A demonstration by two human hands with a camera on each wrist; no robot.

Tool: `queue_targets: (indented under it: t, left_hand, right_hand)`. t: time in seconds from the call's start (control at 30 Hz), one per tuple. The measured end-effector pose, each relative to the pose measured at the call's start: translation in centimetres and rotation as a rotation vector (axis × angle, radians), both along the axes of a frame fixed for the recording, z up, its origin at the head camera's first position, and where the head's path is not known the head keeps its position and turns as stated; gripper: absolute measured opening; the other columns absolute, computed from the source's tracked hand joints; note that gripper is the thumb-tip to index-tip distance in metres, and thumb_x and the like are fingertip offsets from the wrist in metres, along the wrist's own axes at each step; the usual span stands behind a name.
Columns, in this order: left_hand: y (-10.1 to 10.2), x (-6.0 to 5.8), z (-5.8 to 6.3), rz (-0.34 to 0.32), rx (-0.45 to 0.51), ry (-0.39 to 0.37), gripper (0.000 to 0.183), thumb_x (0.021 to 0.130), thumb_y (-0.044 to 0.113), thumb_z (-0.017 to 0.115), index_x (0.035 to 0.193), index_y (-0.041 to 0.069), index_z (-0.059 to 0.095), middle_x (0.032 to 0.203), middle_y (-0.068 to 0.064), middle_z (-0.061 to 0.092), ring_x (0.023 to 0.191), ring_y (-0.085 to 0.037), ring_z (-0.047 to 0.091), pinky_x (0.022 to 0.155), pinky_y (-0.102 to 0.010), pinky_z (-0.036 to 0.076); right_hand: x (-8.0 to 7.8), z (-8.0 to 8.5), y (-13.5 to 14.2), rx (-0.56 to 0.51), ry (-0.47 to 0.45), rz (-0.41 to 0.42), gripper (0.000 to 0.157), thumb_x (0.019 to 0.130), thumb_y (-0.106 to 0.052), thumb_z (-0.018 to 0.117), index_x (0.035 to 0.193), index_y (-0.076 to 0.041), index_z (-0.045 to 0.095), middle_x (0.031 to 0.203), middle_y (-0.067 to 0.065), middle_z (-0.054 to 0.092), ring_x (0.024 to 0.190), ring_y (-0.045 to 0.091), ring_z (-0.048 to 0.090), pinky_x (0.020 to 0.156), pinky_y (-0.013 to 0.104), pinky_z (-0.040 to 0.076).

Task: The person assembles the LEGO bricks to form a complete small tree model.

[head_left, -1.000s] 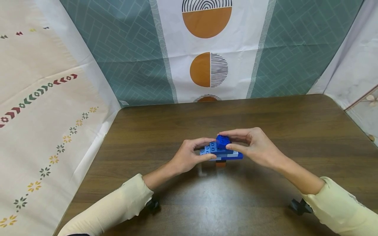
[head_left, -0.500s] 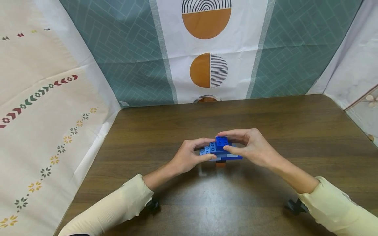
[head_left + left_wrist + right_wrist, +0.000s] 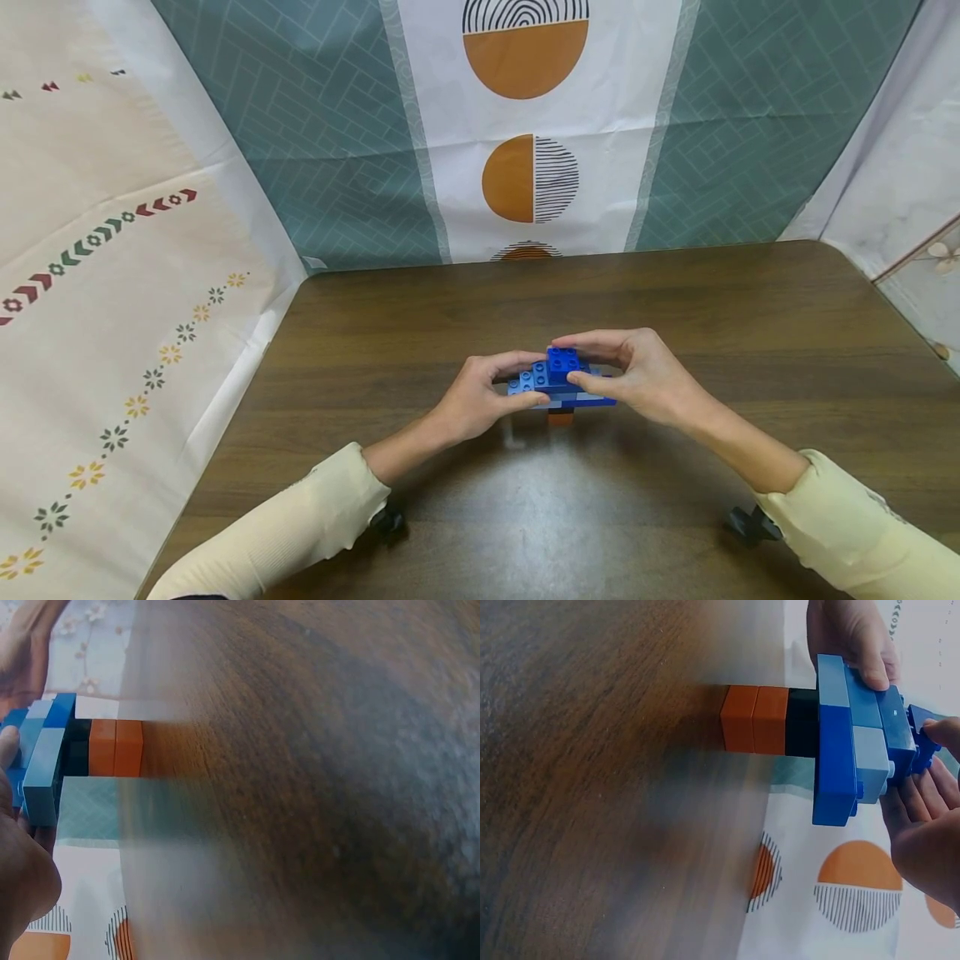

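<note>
A toy brick build (image 3: 835, 769) stands upright on the wooden table. Its stem is two orange bricks (image 3: 754, 720) with a dark brick (image 3: 801, 724) above, and wider layers of light and dark blue bricks spread out over that. From the left side my left hand (image 3: 480, 397) holds the blue layers, thumb in front and fingers behind. Between thumb and fingertips my right hand (image 3: 654, 377) pinches a small dark blue brick (image 3: 562, 363), studs up. In the right wrist view this brick is slightly tilted, right at the studs of the top layer.
The brown table (image 3: 420, 317) reaches back to a patterned cloth (image 3: 360, 150). Embroidered cream fabric (image 3: 150, 317) hangs at the left, pale fabric (image 3: 900, 150) at the right. Dark straps sit under both forearms.
My right hand has moved slightly left and down with the small blue brick, which now sits lower and straighter over the build. My left hand has stayed in place.
</note>
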State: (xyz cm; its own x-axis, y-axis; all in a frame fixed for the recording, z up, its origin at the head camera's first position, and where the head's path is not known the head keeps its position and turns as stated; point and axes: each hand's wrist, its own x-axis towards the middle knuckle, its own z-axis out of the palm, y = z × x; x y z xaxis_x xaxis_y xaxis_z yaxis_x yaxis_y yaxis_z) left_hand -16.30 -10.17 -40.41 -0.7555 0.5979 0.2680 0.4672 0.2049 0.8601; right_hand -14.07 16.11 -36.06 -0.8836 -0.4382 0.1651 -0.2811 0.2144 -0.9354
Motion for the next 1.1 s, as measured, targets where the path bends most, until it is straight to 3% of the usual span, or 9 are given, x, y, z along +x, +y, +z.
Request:
queue_targets:
  t: [0.33, 0.63, 1.1]
  left_hand:
    - [0.03, -0.09, 0.05, -0.019, 0.000, -0.002, 0.044, 0.096, 0.012, 0.082, 0.138, 0.004, 0.068, 0.130, -0.011, 0.074, 0.111, -0.012, 0.074, 0.097, -0.031, 0.059]
    - [-0.03, -0.11, 0.05, -0.027, 0.005, 0.004, 0.045, 0.096, 0.012, 0.082, 0.138, 0.005, 0.068, 0.129, -0.012, 0.074, 0.113, -0.015, 0.074, 0.095, -0.031, 0.060]
    - [-0.03, -0.05, 0.02, -0.026, 0.007, -0.003, 0.045, 0.096, 0.010, 0.081, 0.138, 0.004, 0.068, 0.129, -0.013, 0.074, 0.112, -0.015, 0.074, 0.095, -0.031, 0.060]
  right_hand:
    - [0.27, 0.33, -0.04, 0.056, 0.034, -0.026, 0.040, 0.095, -0.008, 0.082, 0.134, -0.010, 0.074, 0.131, 0.008, 0.074, 0.122, 0.027, 0.070, 0.090, 0.027, 0.061]
    - [0.25, 0.33, 0.00, 0.043, 0.054, -0.019, 0.040, 0.094, -0.005, 0.082, 0.133, -0.009, 0.074, 0.130, 0.009, 0.074, 0.118, 0.024, 0.072, 0.087, 0.029, 0.062]
    - [0.40, 0.26, 0.15, 0.077, 0.121, -0.003, 0.043, 0.093, -0.003, 0.082, 0.135, -0.008, 0.073, 0.131, 0.008, 0.074, 0.120, 0.020, 0.072, 0.095, 0.031, 0.059]
